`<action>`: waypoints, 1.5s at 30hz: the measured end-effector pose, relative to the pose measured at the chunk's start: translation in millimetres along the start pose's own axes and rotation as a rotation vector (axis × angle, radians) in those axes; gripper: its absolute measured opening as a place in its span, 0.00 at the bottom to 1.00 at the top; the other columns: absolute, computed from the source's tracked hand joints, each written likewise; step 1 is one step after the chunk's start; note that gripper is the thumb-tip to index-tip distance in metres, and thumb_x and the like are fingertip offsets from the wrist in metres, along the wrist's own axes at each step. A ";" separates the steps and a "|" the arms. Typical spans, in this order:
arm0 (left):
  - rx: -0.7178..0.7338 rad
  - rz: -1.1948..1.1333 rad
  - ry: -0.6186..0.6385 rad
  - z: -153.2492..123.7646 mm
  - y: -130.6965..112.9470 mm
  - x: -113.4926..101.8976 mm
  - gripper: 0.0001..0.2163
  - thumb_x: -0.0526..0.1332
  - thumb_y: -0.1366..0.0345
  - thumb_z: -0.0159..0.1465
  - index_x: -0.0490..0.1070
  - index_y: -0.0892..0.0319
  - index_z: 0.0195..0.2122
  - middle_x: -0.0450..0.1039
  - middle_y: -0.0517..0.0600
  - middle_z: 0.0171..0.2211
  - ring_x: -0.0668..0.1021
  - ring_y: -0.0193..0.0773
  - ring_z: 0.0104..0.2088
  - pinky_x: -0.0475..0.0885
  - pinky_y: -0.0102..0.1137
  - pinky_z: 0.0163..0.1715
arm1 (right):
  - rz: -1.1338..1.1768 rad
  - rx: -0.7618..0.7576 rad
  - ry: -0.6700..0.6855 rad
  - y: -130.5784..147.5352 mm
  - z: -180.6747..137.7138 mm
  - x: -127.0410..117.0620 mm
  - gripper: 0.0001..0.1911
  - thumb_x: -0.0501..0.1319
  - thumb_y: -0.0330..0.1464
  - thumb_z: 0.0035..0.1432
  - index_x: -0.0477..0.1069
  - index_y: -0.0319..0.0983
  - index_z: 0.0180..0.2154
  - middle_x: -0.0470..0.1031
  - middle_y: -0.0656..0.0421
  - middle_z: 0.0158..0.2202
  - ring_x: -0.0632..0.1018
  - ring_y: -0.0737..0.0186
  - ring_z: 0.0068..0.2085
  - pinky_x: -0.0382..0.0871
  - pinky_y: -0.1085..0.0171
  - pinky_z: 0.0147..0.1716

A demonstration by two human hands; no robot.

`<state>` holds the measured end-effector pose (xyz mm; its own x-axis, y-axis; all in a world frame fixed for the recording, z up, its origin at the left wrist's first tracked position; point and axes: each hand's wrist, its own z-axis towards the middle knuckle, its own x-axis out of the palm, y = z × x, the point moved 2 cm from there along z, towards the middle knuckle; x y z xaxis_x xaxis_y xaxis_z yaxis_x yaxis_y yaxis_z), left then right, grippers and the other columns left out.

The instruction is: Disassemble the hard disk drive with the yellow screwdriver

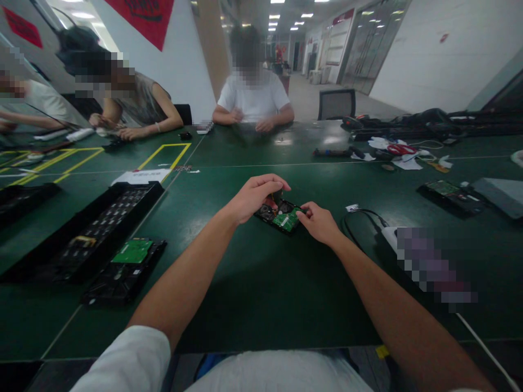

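Observation:
A hard drive [288, 219] lies on the green table in front of me, its green circuit board facing up. The fingers of my left hand [258, 197] are curled over the drive's far left part. They close around a small dark thing [277, 194] that I cannot make out, mostly covered by the hand. At the drive's right end, my right hand [318, 222] grips the edge between thumb and fingers. Another hard drive [133, 251] in a black frame lies to the left, beside a long black tray [153, 191].
To the right are a power strip [391, 235] with a cable, another drive with a green board [447, 190] and a grey box [503, 193]. A dark rod-shaped tool [333, 153] and loose odds and ends lie farther back. People sit across the table [245, 305] and at left.

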<state>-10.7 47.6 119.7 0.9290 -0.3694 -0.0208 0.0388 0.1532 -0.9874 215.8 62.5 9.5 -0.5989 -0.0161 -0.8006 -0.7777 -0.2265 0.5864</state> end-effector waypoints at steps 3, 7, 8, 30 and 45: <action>-0.018 -0.007 0.031 -0.6 -0.2 0.3 0.10 0.61 0.61 0.65 0.78 0.61 0.40 0.75 0.53 0.37 0.76 0.35 0.35 0.73 0.27 0.27 | -0.005 0.009 -0.001 0.2 0.0 0.2 0.14 0.61 0.41 0.67 0.72 0.40 0.50 0.79 0.59 0.34 0.77 0.62 0.32 0.64 0.64 0.31; -0.050 -0.101 0.074 -1.1 1.6 3.3 0.09 0.61 0.61 0.65 0.72 0.60 0.41 0.76 0.53 0.35 0.79 0.40 0.36 0.75 0.29 0.26 | -0.001 0.012 0.005 0.0 0.0 0.2 0.14 0.60 0.41 0.68 0.73 0.40 0.50 0.80 0.59 0.35 0.77 0.62 0.32 0.64 0.64 0.32; -0.052 -0.112 0.072 -1.0 1.8 3.8 0.08 0.61 0.61 0.65 0.71 0.60 0.41 0.77 0.54 0.35 0.79 0.41 0.37 0.75 0.30 0.26 | -0.001 0.013 0.004 -0.2 0.2 0.2 0.15 0.60 0.41 0.68 0.72 0.40 0.50 0.80 0.59 0.34 0.77 0.61 0.32 0.64 0.64 0.32; -0.016 -0.066 -0.017 1.2 0.0 -1.9 0.09 0.61 0.61 0.65 0.75 0.61 0.37 0.75 0.54 0.37 0.77 0.37 0.38 0.78 0.30 0.33 | 0.020 0.018 0.011 0.7 -0.7 -1.2 0.15 0.61 0.41 0.67 0.73 0.41 0.50 0.79 0.59 0.35 0.78 0.61 0.33 0.65 0.64 0.31; -0.027 0.044 0.063 -0.7 -2.5 -2.3 0.12 0.62 0.59 0.66 0.77 0.59 0.46 0.76 0.54 0.38 0.78 0.39 0.39 0.72 0.27 0.27 | -0.001 0.014 0.009 2.6 -1.1 -1.7 0.14 0.60 0.41 0.67 0.72 0.41 0.50 0.79 0.59 0.35 0.78 0.61 0.33 0.65 0.64 0.31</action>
<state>-13.1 47.5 122.1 0.9046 -0.4200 -0.0727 -0.0118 0.1459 -0.9892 215.0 60.9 12.3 -0.5968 -0.0247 -0.8020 -0.7807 -0.2127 0.5876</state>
